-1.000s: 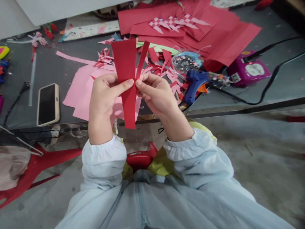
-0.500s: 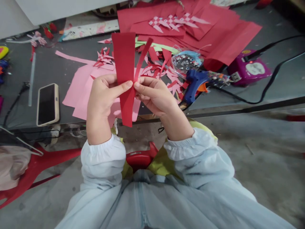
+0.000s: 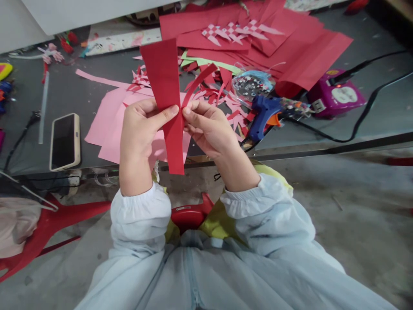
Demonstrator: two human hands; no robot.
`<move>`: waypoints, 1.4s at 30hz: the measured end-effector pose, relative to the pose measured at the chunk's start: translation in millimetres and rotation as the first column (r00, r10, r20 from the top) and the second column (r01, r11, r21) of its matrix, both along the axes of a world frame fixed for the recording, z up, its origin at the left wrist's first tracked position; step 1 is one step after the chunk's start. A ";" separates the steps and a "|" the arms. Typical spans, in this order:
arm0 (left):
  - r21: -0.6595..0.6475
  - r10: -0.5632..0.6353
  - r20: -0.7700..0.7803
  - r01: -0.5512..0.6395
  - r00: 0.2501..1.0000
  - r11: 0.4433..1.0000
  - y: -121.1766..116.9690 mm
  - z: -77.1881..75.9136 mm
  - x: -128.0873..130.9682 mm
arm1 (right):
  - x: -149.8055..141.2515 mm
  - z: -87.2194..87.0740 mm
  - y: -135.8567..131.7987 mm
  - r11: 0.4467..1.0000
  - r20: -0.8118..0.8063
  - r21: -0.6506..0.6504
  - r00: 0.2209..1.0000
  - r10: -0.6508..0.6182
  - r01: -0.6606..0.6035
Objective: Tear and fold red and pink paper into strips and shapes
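Observation:
A long red paper strip point(image 3: 161, 71) stands nearly upright in front of me, held at its middle by my left hand point(image 3: 142, 122). The left thumb presses flat across its face. Beside it, my right hand point(image 3: 208, 127) pinches a narrow red paper strip point(image 3: 200, 81) that splits away from the wide strip's right edge and curves up to the right. Both thumb tips nearly meet where the two pieces join. Below the hands the wide strip's lower end hangs past the table edge. The fingers behind the paper are partly hidden.
Pink paper sheets point(image 3: 105, 118) and a phone point(image 3: 65, 142) lie to the left. Red paper sheets point(image 3: 309, 56) with woven paper fish point(image 3: 230, 32) spread at the back. Right of my hands are paper scraps, a blue glue gun point(image 3: 263, 114) and a purple power box point(image 3: 338, 94) with black cables.
The narrow strip has bent further out to the right. The wide strip's top has tilted left and its lower end has swung slightly right.

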State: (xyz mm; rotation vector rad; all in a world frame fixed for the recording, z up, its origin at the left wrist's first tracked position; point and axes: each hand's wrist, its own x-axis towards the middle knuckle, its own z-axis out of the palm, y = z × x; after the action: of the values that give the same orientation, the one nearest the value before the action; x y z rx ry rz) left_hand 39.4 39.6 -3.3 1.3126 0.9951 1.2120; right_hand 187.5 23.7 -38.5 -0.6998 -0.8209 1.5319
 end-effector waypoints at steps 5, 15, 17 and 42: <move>-0.052 -0.040 -0.032 0.039 0.999 0.998 -1.5 2.2 -4.7 | 0.5 -1.0 -0.7 1.000 0.018 -0.017 1.000 0.022 -0.022; 0.048 0.026 -0.027 -0.024 0.999 0.999 2.0 -1.5 0.2 | -8.2 -3.4 -0.6 0.999 -0.034 0.025 0.999 -0.035 0.036; 0.049 0.045 -0.025 -0.043 0.999 0.998 2.1 -1.4 1.9 | -10.3 -4.0 -0.5 0.999 -0.062 0.016 0.997 -0.042 0.043; -0.037 0.186 0.164 -0.182 0.969 0.983 -9.4 -13.6 22.1 | -8.9 1.5 -0.9 0.998 -0.086 -0.025 0.995 -0.060 0.058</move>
State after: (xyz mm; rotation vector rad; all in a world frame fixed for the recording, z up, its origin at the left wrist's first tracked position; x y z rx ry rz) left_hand 61.5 30.2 -16.9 1.0996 1.0219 1.4239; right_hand 178.6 22.9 -36.9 -0.6637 -0.7138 1.5096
